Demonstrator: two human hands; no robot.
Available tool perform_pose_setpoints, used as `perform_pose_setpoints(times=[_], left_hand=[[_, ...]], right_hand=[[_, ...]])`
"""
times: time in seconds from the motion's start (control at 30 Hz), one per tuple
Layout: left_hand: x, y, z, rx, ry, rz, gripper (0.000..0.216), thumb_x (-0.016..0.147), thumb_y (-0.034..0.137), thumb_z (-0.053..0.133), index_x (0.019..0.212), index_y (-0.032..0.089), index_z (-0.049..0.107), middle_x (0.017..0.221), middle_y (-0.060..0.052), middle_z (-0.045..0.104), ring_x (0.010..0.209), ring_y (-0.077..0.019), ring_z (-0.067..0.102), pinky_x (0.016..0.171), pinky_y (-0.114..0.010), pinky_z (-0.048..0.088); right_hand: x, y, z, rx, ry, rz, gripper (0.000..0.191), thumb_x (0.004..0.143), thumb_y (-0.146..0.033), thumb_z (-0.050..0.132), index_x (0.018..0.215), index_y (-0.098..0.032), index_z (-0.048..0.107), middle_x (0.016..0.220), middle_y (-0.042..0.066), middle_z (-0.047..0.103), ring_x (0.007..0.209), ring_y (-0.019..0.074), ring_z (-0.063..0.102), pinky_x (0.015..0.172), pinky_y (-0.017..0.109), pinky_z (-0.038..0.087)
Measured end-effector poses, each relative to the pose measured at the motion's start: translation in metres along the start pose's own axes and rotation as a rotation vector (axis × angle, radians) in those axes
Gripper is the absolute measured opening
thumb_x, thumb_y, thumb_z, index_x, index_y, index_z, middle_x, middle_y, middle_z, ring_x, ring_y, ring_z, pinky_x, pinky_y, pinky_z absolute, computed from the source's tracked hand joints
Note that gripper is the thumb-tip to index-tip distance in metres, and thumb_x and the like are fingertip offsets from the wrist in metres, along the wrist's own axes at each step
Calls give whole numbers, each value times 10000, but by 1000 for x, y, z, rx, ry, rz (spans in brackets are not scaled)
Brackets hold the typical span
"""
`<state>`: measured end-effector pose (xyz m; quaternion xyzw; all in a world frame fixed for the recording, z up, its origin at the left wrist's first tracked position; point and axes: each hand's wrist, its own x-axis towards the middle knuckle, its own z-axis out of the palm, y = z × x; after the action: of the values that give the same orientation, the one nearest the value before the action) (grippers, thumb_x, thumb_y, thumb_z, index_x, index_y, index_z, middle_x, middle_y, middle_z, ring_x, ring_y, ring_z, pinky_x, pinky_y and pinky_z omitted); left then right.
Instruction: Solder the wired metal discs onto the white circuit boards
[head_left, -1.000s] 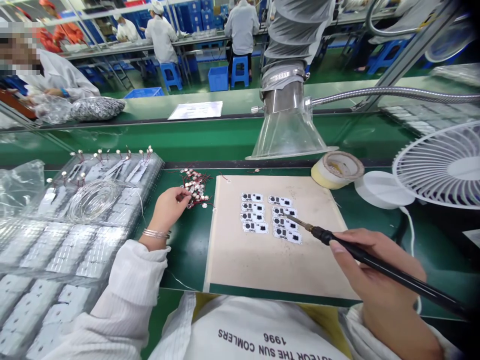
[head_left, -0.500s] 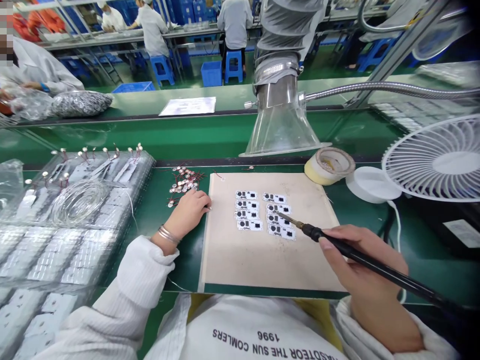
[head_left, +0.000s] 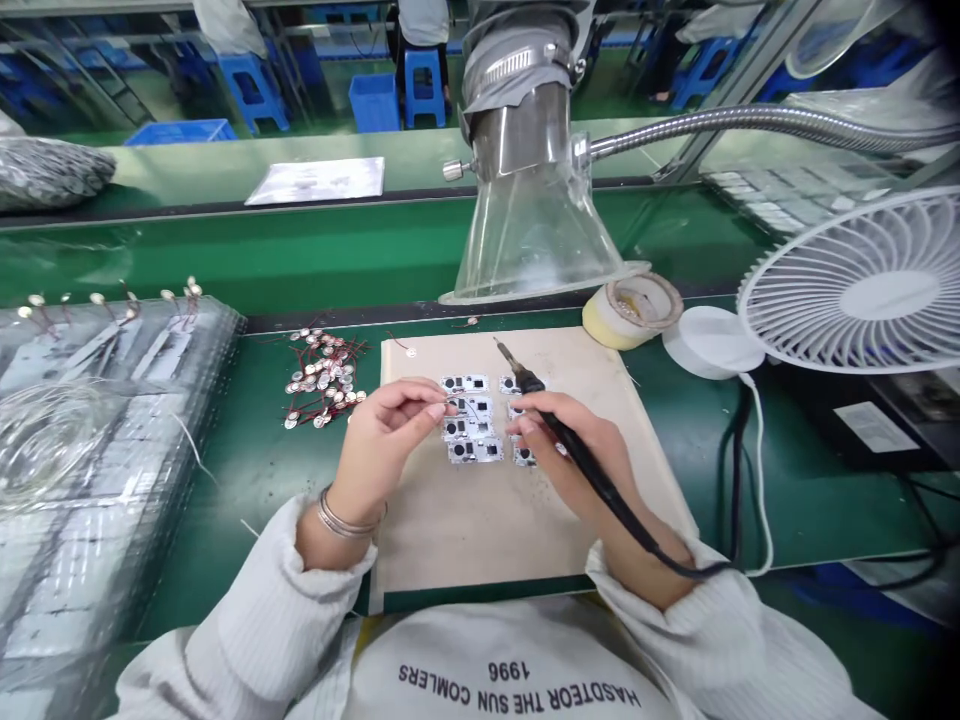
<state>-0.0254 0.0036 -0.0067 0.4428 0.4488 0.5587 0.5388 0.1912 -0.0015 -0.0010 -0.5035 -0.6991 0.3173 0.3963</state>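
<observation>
My right hand (head_left: 581, 450) grips a soldering iron (head_left: 577, 450), its bare tip pointing up and away over the tan work mat (head_left: 480, 530). Thumb and fingers of my left hand (head_left: 394, 440) are pinched together at the left column of small white circuit boards (head_left: 472, 450). A thin dark wire (head_left: 469, 402) runs out from that pinch over the boards; anything else inside it is hidden. Partly behind my right hand lies a second column of boards (head_left: 508, 384). Left of the mat is a pile of small round discs with red wires (head_left: 326, 375).
A clear fume hood (head_left: 536, 235) hangs over the mat's back edge. Behind the right side stand a tape roll (head_left: 634, 310) and a white fan (head_left: 862, 290). Clear trays of white parts (head_left: 142, 440) with a coil of clear tubing (head_left: 52, 430) fill the left.
My left hand has moved from the disc pile to the boards, now pinching a wire. My right hand has moved left, lifting the iron's tip off the boards. The view has tilted down and shifted right.
</observation>
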Motion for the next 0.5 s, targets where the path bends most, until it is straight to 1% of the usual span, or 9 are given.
perform_pose_setpoints(times=[0.1, 0.17, 0.23, 0.3, 0.4, 0.5], left_hand=[[-2, -13, 10, -255, 38, -176, 129, 769, 244, 807, 848, 198, 716, 854, 10, 688, 781, -105, 706, 719, -187, 572], [-4, -19, 13, -332, 80, -246, 175, 737, 256, 840, 858, 196, 727, 783, 17, 689, 736, -87, 693, 675, -151, 559], [-6, -23, 16, -377, 128, -284, 227, 686, 256, 878, 854, 187, 742, 758, 19, 695, 689, -67, 671, 646, -127, 546], [-8, -25, 18, -414, 150, -334, 258, 646, 250, 902, 842, 178, 750, 747, 18, 701, 663, -57, 657, 646, -123, 548], [-10, -24, 19, -444, 126, -416, 248, 648, 235, 902, 823, 164, 742, 744, 14, 702, 664, -62, 664, 663, -131, 562], [-11, -23, 18, -443, 93, -436, 211, 684, 217, 881, 811, 154, 724, 767, 13, 698, 691, -66, 675, 688, -130, 566]], right_hand=[[10, 4, 17, 102, 17, 54, 253, 849, -219, 671, 1093, -244, 610, 951, 26, 751, 800, 158, 730, 651, 232, 583], [12, 6, 26, 186, 26, 47, 307, 807, -192, 704, 1084, -251, 584, 998, 27, 732, 814, 157, 724, 670, 249, 595], [11, 7, 35, 248, 38, 45, 304, 786, -180, 730, 1037, -258, 577, 989, 11, 711, 787, 146, 716, 677, 260, 603], [10, 8, 41, 307, 57, 44, 292, 784, -177, 749, 996, -263, 568, 945, -10, 694, 779, 136, 709, 687, 258, 605], [7, 9, 47, 397, 91, 44, 286, 800, -183, 759, 986, -270, 561, 905, -30, 673, 816, 128, 705, 708, 247, 600], [6, 11, 49, 494, 112, 59, 308, 807, -175, 765, 1001, -281, 551, 908, -38, 666, 829, 125, 701, 718, 249, 591]])
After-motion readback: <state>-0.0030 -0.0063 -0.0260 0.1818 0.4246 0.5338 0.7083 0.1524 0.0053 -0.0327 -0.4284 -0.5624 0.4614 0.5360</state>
